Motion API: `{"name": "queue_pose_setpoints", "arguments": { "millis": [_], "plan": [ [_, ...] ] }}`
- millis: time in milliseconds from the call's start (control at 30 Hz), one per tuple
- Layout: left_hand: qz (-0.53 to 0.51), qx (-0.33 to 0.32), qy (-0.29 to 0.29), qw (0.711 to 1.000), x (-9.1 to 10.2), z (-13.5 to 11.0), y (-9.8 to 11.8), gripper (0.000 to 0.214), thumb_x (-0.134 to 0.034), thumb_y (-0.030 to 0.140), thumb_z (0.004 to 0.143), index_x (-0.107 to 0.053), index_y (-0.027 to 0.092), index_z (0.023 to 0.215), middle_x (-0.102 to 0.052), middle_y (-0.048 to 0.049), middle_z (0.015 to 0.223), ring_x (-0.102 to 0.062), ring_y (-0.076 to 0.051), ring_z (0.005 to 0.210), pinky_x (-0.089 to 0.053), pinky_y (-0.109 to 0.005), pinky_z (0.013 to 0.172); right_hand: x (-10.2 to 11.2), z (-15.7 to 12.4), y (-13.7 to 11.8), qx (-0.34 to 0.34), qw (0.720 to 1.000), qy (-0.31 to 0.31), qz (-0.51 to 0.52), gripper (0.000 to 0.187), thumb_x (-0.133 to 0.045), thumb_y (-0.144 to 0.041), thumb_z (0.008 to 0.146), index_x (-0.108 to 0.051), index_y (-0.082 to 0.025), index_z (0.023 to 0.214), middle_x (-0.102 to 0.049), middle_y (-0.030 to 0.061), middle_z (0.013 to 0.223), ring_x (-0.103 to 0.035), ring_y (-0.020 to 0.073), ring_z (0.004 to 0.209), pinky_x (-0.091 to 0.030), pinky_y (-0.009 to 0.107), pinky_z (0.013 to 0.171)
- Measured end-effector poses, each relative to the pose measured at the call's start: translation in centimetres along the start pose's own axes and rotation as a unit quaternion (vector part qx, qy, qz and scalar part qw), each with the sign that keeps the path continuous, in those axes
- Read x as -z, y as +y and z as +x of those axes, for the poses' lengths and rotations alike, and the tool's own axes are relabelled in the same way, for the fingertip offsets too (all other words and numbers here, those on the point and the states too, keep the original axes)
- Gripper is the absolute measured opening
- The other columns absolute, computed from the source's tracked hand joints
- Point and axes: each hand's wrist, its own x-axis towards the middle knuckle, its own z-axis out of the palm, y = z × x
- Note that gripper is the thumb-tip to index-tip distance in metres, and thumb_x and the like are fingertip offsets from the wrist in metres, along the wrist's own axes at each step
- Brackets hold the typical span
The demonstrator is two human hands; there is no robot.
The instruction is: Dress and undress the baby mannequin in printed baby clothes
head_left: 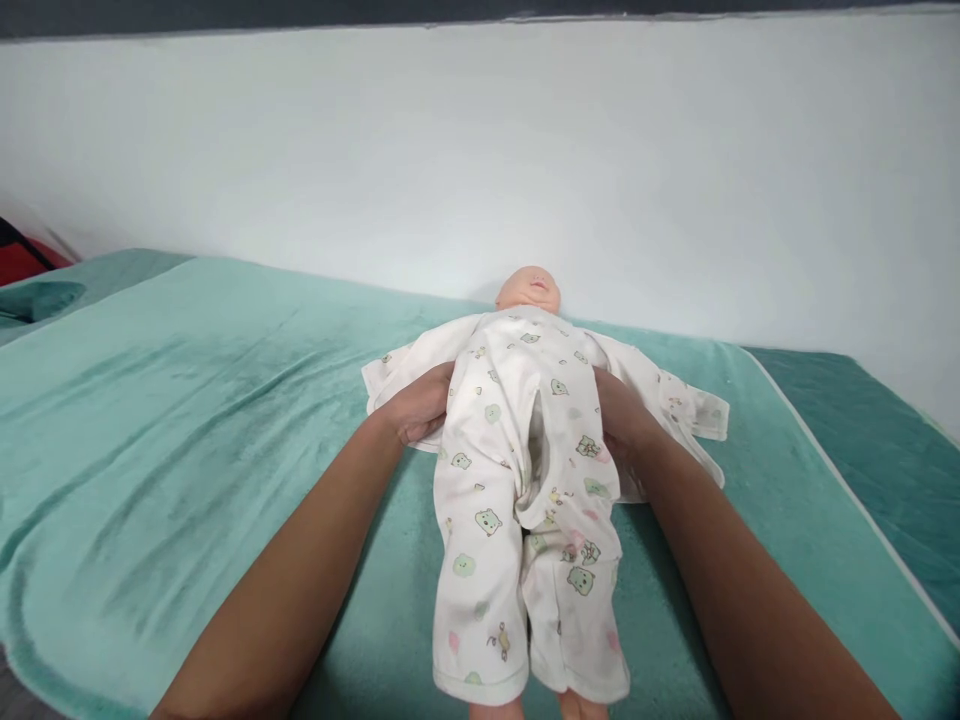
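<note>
A baby doll (529,290) lies on its back on a teal blanket (187,420), head toward the white wall. It wears a white romper (517,470) printed with small animals; the sleeves spread out flat at both sides. My left hand (418,405) grips the doll's side at the romper's left edge, fingers tucked under the cloth. My right hand (619,410) holds the opposite side the same way, its fingers mostly hidden behind the fabric. The doll's bare feet (540,708) poke out at the bottom edge.
The white wall (480,150) rises right behind the doll's head. A darker green mat (877,440) shows under the blanket at the right. A teal pillow (37,298) and something red (22,260) lie at the far left.
</note>
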Motion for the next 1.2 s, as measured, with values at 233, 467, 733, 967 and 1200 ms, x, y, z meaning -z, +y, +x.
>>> {"name": "queue_pose_setpoints", "arguments": {
  "millis": [233,467,733,967,1200],
  "plan": [
    [0.018,-0.002,0.004,1.0,-0.6,-0.3,0.3,0.035,-0.079,0.027,0.07,-0.073,0.024,0.104,-0.077,-0.0088,0.107,-0.069,-0.031,0.111,-0.057,-0.047,0.095,-0.5,-1.0,-2.2,-0.043,0.999,-0.001,-0.007,0.017,-0.077,-0.037,0.062,-0.073,-0.026,0.074,-0.073,0.0025,0.07,-0.067,0.0282,0.079,-0.057,0.042,0.074],
    [0.028,-0.021,-0.008,0.999,-0.1,0.1,-0.4,0.045,-0.08,0.034,0.07,-0.072,0.023,0.112,-0.077,-0.0099,0.109,-0.069,-0.031,0.112,-0.055,-0.048,0.099,-0.9,-1.7,-3.7,-0.024,0.992,0.057,-0.108,0.022,-0.073,-0.028,0.059,-0.055,-0.024,0.046,-0.061,0.0031,0.051,-0.064,0.0319,0.08,-0.054,0.042,0.073],
    [0.016,-0.012,0.02,1.0,-1.0,-0.2,-0.1,0.045,-0.081,0.039,0.067,-0.073,0.023,0.108,-0.078,-0.0082,0.101,-0.069,-0.035,0.108,-0.056,-0.051,0.097,-0.6,-1.4,-3.1,0.04,0.997,0.012,-0.069,0.019,-0.082,-0.036,0.055,-0.07,-0.026,0.066,-0.075,0.0056,0.082,-0.063,0.0362,0.103,-0.053,0.048,0.091],
    [0.017,-0.005,0.043,0.999,-1.5,-0.5,0.2,0.047,-0.077,0.048,0.071,-0.071,0.025,0.112,-0.077,-0.0076,0.1,-0.069,-0.033,0.107,-0.057,-0.051,0.095,-0.1,-1.0,-1.7,0.013,1.0,0.005,-0.012,0.031,-0.086,-0.04,0.052,-0.073,-0.028,0.077,-0.076,0.0081,0.093,-0.062,0.0381,0.113,-0.051,0.052,0.099],
    [0.036,-0.039,0.053,0.997,-1.9,-0.7,0.4,0.049,-0.074,0.052,0.073,-0.071,0.021,0.111,-0.076,-0.0103,0.103,-0.067,-0.033,0.11,-0.054,-0.051,0.099,-0.5,-1.1,-2.2,-0.007,1.0,0.019,-0.006,0.023,-0.083,-0.037,0.054,-0.071,-0.027,0.071,-0.074,0.0074,0.084,-0.063,0.038,0.108,-0.053,0.051,0.094]
  ]
}}
